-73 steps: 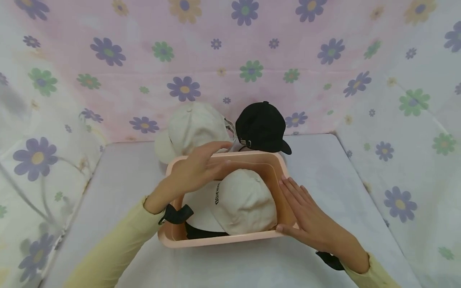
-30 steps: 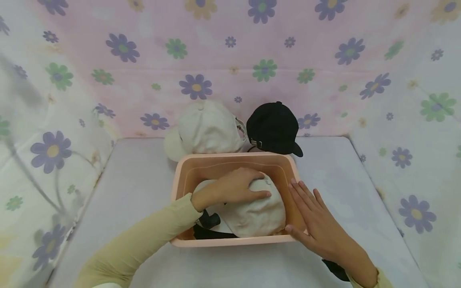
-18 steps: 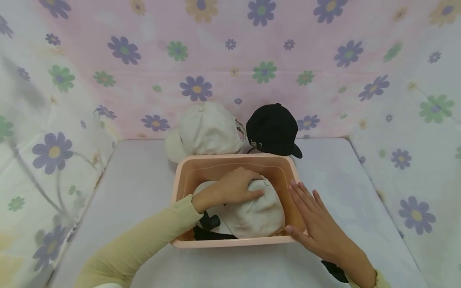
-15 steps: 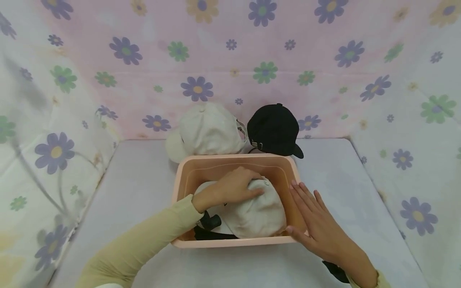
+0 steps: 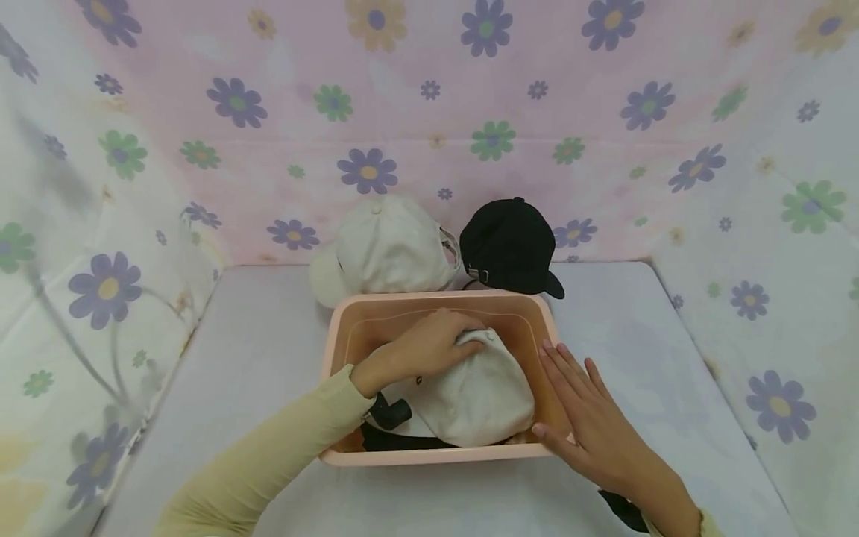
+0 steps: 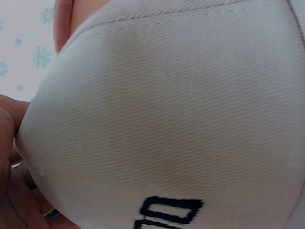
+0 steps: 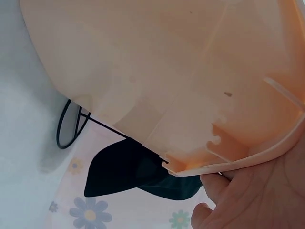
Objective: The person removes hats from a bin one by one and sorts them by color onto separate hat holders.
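An off-white baseball cap [image 5: 486,399] lies in a peach plastic bin [image 5: 443,456], over something black [image 5: 396,441] at the near side. From above, my left hand [image 5: 429,347] pinches the top of its crown, thumb on one side and fingers on the other. Dark embroidered lettering on the cap [image 6: 167,105] shows close up in the left wrist view. Against the bin's right rim rests my right hand [image 5: 597,421], fingers straight and thumb at the near corner. The right wrist view has the bin's outer wall [image 7: 133,67] with that palm at its rim.
Behind the bin stand another off-white cap [image 5: 396,246] and a black cap [image 5: 508,246] with a metal strap buckle. A thin black wire loop [image 7: 59,131] shows near the black cap in the right wrist view. Flowered cloth [image 5: 403,67] surrounds the pale table [image 5: 255,313].
My left hand has come from over the bin's back left onto the cap and gathered its crown, which has shifted slightly and now tilts up. The right hand stays at the rim.
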A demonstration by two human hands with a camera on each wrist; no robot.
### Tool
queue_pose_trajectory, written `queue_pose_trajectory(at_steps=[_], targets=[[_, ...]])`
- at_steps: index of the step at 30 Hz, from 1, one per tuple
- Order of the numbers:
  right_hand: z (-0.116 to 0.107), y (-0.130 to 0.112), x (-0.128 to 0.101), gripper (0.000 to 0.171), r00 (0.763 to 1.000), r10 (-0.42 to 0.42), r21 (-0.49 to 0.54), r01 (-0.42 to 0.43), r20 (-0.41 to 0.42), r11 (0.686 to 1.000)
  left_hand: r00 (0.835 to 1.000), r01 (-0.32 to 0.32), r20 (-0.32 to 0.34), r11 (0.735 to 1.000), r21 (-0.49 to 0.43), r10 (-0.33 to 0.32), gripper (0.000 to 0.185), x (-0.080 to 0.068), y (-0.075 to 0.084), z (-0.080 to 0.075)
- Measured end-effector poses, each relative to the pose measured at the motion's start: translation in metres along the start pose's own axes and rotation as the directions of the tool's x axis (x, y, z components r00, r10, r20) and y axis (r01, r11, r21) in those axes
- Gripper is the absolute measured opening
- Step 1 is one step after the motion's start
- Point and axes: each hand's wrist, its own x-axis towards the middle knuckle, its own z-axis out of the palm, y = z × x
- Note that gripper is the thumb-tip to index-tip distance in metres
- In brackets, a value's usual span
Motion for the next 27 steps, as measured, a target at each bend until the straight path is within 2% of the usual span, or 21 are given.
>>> queue_pose_trajectory(at_steps=[10,15,23,27], targets=[[0.0,-0.002,0.0,0.09,1.0,-0.001,-0.013,0.001,-0.017,1.0,1.0,-0.021,-0.007,0.999,0.028,0.022,0.014,-0.003,0.005,-0.006],[0.0,-0.002,0.001,0.087,1.0,-0.015,-0.02,0.015,-0.027,1.0,0.999,-0.031,-0.036,0.999,0.012,0.032,0.019,-0.009,0.009,-0.009],[-0.001,-0.004,-0.001,0.087,1.0,0.024,-0.003,-0.024,-0.007,1.0,0.994,-0.057,-0.09,0.998,0.021,0.058,0.027,-0.02,0.015,-0.018],[0.0,-0.003,-0.001,0.085,1.0,0.003,-0.007,-0.003,-0.02,1.0,0.991,-0.062,-0.121,0.998,0.015,0.063,0.03,-0.026,0.017,-0.025]])
